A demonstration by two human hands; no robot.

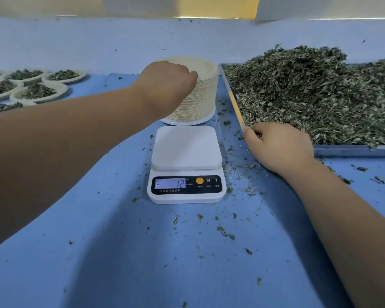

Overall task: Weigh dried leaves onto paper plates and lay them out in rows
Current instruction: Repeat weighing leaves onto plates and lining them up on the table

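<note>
The left hand (pixel 167 83) curls its fingers over the top of the plate stack (pixel 202 94), just far of the bare scale (pixel 186 150); the right hand (pixel 280 147), its grip unclear, rests on dried leaves (pixel 309 90) at the tray (pixel 353 150) corner.

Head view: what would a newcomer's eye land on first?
The big heap of dried leaves in the metal tray at right. Then the white scale at centre, its platform bare, with the left hand gripping the stack of paper plates behind it. Filled plates sit in rows far left.
</note>
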